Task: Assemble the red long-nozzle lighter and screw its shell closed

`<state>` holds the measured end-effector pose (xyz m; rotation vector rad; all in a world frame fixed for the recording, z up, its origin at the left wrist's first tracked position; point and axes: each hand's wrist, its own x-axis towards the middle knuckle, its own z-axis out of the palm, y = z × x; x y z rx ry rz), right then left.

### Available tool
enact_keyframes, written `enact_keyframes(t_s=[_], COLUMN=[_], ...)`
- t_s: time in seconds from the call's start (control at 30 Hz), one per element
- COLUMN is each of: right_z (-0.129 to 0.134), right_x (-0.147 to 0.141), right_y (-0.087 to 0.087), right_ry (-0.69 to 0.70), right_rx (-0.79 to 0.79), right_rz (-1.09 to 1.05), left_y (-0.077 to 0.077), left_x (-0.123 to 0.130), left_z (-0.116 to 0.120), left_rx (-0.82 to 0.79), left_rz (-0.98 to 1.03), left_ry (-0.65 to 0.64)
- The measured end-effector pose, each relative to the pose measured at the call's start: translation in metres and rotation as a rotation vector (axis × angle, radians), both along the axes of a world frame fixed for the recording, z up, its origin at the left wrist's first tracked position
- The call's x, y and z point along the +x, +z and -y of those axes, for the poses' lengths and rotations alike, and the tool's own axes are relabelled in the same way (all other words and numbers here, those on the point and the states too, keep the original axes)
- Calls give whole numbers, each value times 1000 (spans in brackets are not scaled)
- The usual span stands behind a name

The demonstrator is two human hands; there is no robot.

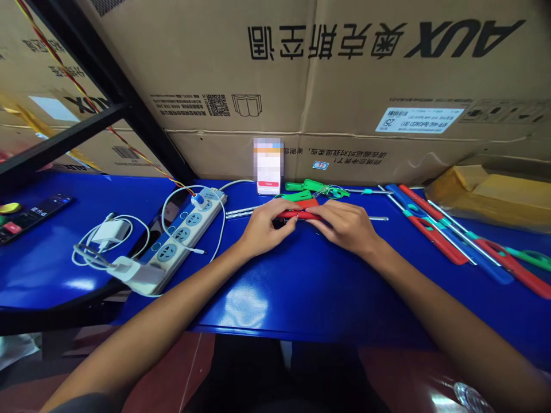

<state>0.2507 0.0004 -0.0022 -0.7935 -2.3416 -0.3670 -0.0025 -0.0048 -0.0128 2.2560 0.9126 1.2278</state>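
Note:
Both hands meet near the middle of the blue table (275,287). A red plastic piece (303,215) lies crosswise between them. My left hand (270,225) pinches its left end between thumb and fingers. On its right end, the fingers of my right hand (344,222) are closed. Just behind is an orange-red part (306,203), partly hidden by the fingers. Thin metal rods stick out to the left (239,214) and right (379,218) of my hands. Green plastic pieces (313,185) lie beyond the fingers.
A lit phone (268,166) leans upright against a large cardboard box (344,86). At the left are a power strip (181,234), white chargers with cables (112,230) and a black device (38,217). Red and blue long-necked tools (447,229) lie at the right, near a brown package (499,189).

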Motion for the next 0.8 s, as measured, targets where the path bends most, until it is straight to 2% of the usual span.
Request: enact_keyframes(t_s=[0.17, 0.4, 0.6, 0.8], right_z=[2, 6, 6, 6], right_x=[-5, -9, -9, -8], right_y=[-7, -12, -14, -11], right_ry=[16, 13, 14, 13], right_rx=[-9, -9, -36, 2], right_rz=[-85, -88, -108, -82], left_y=[-1, -4, -4, 1], left_x=[2, 3, 5, 1], left_z=[1, 2, 3, 1], left_rx=[45, 129, 136, 94], left_rz=[-7, 4, 19, 0], left_ry=[41, 66, 86, 11])
